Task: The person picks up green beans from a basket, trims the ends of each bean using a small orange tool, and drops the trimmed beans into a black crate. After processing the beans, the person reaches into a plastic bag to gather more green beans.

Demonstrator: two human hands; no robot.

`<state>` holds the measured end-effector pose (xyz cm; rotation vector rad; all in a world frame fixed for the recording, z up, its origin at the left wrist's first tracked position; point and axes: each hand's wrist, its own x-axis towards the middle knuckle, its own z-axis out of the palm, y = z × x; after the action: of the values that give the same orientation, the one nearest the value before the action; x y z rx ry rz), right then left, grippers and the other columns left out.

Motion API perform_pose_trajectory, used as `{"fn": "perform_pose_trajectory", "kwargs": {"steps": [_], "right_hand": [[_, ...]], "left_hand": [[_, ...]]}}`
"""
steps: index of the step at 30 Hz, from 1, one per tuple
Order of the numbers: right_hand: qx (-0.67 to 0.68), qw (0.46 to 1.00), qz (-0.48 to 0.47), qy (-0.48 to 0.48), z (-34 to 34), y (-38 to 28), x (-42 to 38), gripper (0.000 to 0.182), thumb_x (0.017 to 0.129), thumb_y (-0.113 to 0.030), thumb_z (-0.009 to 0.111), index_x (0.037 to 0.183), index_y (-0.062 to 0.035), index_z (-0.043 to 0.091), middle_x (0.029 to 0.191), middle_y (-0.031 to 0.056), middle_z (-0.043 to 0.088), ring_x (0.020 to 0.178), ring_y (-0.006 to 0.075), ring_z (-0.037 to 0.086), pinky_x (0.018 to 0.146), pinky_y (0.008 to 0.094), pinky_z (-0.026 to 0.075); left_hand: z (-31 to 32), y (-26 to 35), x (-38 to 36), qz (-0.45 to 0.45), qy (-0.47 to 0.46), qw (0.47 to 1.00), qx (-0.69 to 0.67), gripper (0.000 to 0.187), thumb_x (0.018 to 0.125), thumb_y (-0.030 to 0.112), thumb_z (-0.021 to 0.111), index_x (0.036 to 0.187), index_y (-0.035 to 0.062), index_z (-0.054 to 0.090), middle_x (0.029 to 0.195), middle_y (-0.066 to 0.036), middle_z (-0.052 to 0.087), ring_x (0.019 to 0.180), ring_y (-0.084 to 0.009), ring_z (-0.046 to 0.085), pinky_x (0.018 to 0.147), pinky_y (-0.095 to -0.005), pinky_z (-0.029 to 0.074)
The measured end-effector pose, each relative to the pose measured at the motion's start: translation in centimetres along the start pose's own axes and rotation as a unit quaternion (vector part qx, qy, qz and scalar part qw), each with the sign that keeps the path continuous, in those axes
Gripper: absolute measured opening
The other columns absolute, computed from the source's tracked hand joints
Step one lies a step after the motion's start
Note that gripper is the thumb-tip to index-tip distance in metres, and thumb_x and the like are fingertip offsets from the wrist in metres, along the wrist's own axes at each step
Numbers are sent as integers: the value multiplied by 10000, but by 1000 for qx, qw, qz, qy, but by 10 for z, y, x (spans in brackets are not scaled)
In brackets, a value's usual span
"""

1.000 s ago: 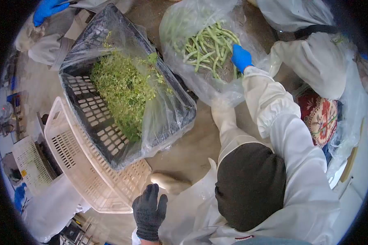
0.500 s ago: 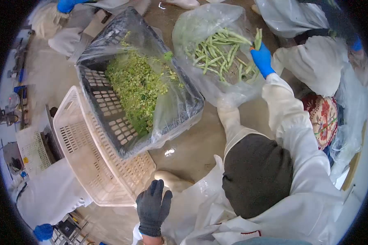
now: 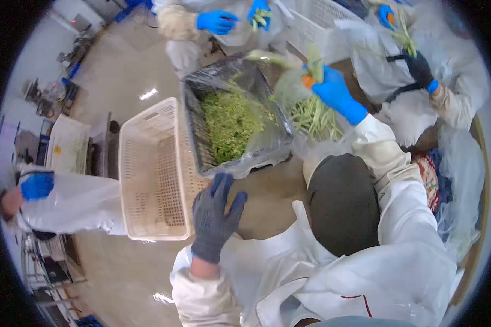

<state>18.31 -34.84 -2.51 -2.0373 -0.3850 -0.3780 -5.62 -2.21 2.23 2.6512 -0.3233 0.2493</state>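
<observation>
My right hand, in a blue glove, is closed on a few long green beans, blurred by motion. A small orange thing shows at its fingers; what it is I cannot tell. Below this hand, more green beans lie in a clear plastic bag. My left hand, in a dark grey glove, holds nothing, its thumb apart from the fingers. Its fingertips overlap the near edge of a black crate lined with plastic film, which holds green trimmings.
A pale slotted basket stands left of the black crate. Across from me a co-worker's blue-gloved hand holds beans. At right, another person's dark-gloved hand holds beans too. On the left is a further person's blue glove.
My view has shifted, bringing co-workers' hands into sight. My right hand still grips beans, lifted nearer the camera. My left hand has moved up toward the black crate.
</observation>
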Motion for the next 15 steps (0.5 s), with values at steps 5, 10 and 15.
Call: {"fn": "perform_pose_trajectory", "kwargs": {"steps": [5, 10, 15], "right_hand": [[42, 963, -58, -258, 42, -165, -19, 384, 802, -206, 660, 1149, -49, 611, 968, 153, 665, 866, 203, 628, 774, 360, 492], [163, 887, -60, -428, 95, -233, -58, 403, 821, -183, 661, 1179, -5, 612, 1080, 95, 670, 966, 187, 618, 832, 333, 474], [385, 835, 144, -366, 119, -251, -76, 375, 823, -192, 670, 1123, 31, 649, 1070, 102, 676, 948, 166, 624, 887, 288, 468]], "left_hand": [[-11, 8, 11, -117, 139, 906, -382, 531, 866, 124, 674, 1346, 8, 477, 1337, -154, 523, 1187, -233, 534, 1005, -343, 417], [-35, -11, 13, -5, 291, 792, -536, 413, 951, 209, 551, 1291, -24, 521, 1231, -132, 570, 1145, -208, 543, 1011, -339, 414], [-57, -69, -13, -56, 222, 597, -769, 411, 941, 216, 498, 1263, -39, 513, 1271, -164, 550, 1142, -280, 558, 1020, -430, 427]]}}
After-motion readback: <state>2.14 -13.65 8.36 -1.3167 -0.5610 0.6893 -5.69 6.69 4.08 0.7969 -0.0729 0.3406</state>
